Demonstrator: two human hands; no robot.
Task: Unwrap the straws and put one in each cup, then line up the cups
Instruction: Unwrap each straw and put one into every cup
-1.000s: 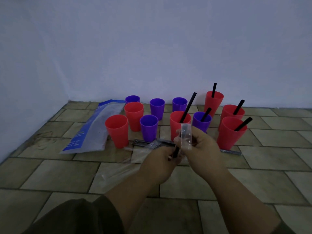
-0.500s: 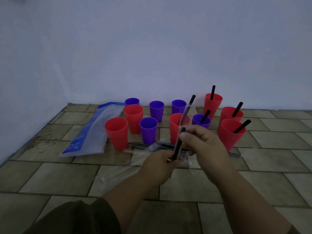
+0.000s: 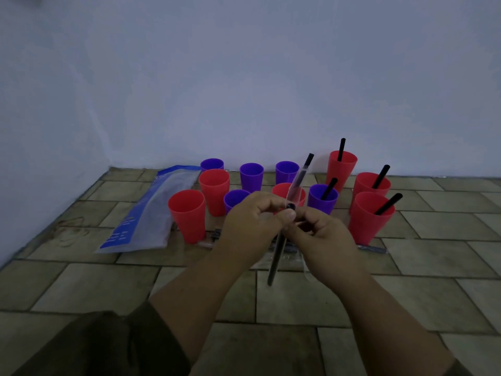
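Both hands meet in front of the cups on a black straw (image 3: 277, 256) that is partly inside a clear wrapper (image 3: 297, 183). My left hand (image 3: 249, 223) pinches the straw near its middle, and my right hand (image 3: 322, 237) grips it just beside. The straw's lower end hangs bare below the hands; its upper end sits in the wrapper. Several red and purple cups stand on the tiled floor behind. A purple cup (image 3: 322, 198) and three red cups (image 3: 342, 165) (image 3: 372, 185) (image 3: 370, 215) on the right each hold a black straw. The red cup (image 3: 187, 213) and others on the left have none.
A blue-and-clear plastic bag (image 3: 151, 213) lies on the floor at the left. Wrapped straws and loose clear wrappers (image 3: 371, 249) lie on the tiles under my hands. A wall stands right behind the cups and another along the left.
My hands have come closer together and risen toward the cups. The straw has slid downward, so its bare lower end now hangs below my hands.
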